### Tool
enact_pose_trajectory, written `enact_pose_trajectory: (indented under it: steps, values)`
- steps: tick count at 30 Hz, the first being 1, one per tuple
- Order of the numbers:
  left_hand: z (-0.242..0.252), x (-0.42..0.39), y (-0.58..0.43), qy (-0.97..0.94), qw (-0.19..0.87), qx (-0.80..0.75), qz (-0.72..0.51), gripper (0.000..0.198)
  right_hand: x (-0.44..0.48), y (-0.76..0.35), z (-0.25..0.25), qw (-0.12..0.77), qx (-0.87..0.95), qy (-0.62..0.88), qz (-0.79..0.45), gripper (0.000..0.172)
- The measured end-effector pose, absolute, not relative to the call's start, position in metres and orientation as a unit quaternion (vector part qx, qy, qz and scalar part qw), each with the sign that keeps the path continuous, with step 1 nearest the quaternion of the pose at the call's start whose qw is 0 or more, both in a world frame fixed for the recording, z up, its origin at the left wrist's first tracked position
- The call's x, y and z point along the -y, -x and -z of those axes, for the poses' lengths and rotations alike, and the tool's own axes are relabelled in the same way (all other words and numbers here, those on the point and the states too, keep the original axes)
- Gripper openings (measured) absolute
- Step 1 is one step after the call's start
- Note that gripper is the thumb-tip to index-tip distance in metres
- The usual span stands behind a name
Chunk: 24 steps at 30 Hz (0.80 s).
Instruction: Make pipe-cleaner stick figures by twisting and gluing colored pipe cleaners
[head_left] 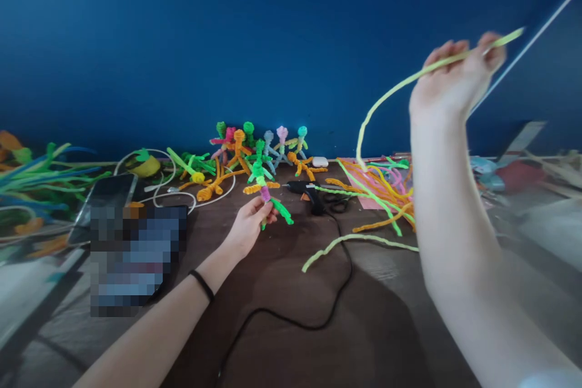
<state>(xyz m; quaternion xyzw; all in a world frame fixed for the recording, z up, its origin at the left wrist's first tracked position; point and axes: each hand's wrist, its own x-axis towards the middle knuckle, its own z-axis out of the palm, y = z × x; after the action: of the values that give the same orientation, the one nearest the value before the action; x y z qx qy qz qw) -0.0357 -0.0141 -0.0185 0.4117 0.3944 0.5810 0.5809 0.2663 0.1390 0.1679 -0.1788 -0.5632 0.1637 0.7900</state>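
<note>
Left hand [253,222]: centre, fingers pinched around multicoloured figure [260,182]
Right hand [459,76]: upper right, fingers curled onto yellow strip [394,89]
Glue gun [314,199]: mid-frame

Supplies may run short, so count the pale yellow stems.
2: a raised stem in the right hand; a loose stem on the table, crossing the cord. More may hide in the pile or behind the right arm.
</note>
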Motion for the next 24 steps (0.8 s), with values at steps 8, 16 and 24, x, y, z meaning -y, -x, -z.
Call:
enact_pose_trajectory:
  steps: [8,16,24]
  values:
    - [0.014,0.017,0.038,-0.401,0.599,-0.383,-0.577,0.021,-0.013,-0.165,-0.142,0.404,0.875,0.195,-0.179,0.006]
    - [0.015,0.017,0.037,-0.400,0.580,-0.376,-0.601,0.021,0.029,-0.145,-0.045,-0.151,0.918,0.319,-0.178,0.022]
    - [0.016,0.018,0.039,-0.397,0.590,-0.386,-0.587,0.023,0.009,-0.169,-0.069,-0.050,0.838,0.540,0.059,0.024]
